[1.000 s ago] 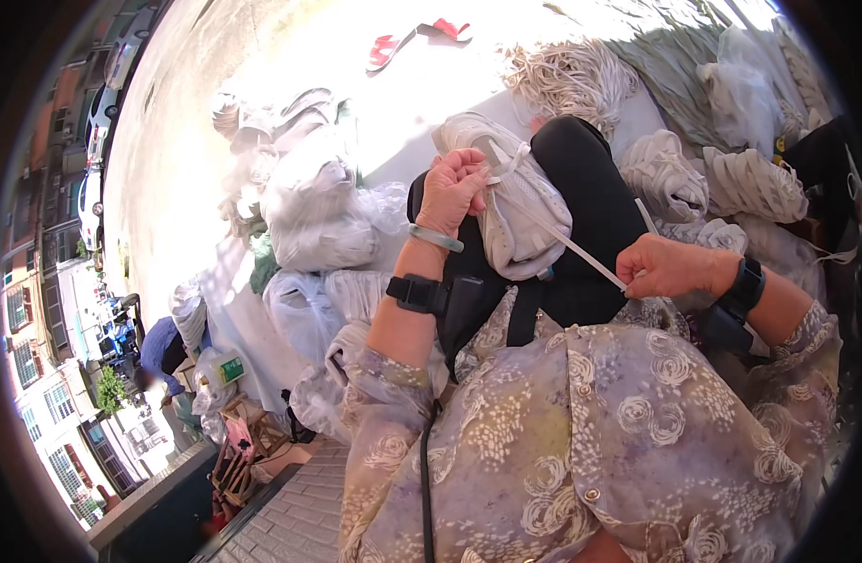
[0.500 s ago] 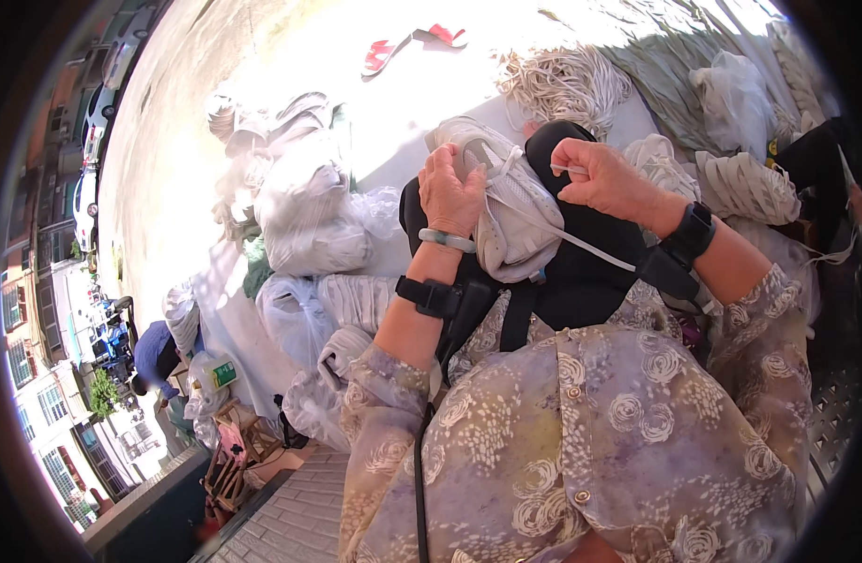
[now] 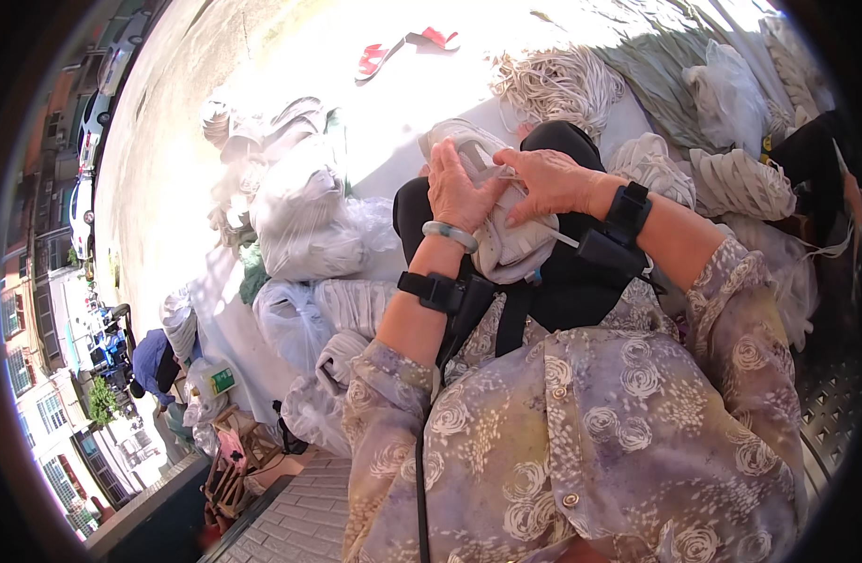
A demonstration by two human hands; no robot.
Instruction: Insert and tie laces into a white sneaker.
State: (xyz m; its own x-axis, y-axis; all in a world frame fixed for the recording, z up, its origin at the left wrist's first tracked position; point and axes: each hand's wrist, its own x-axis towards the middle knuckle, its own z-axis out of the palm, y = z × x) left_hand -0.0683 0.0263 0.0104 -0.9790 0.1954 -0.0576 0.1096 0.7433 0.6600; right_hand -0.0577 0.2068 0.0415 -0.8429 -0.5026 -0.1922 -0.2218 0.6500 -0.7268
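A white lace-up shoe (image 3: 511,246) rests across my lap between my black-clad knees. My left hand (image 3: 457,192) grips its left side, the fingers toward the far end and the thumb over the lacing. My right hand (image 3: 551,183) is bent over the upper beside the left thumb, its fingertips closed on a white shoelace at the eyelets; the exact pinch is partly hidden. A loose length of the shoelace (image 3: 564,238) trails out below my right hand toward the wrist strap.
Bundled white shoes (image 3: 742,184) lie to my right. A heap of white laces (image 3: 572,86) is beyond my knees. Plastic bags (image 3: 304,220) of pale goods stand on the left. Red-and-white sandals (image 3: 379,60) lie far ahead. Another person (image 3: 156,364) bends at far left.
My right hand has come left and down from its raised place beside the shoe, onto the lacing next to my left hand. The lace it drew out sideways is no longer stretched.
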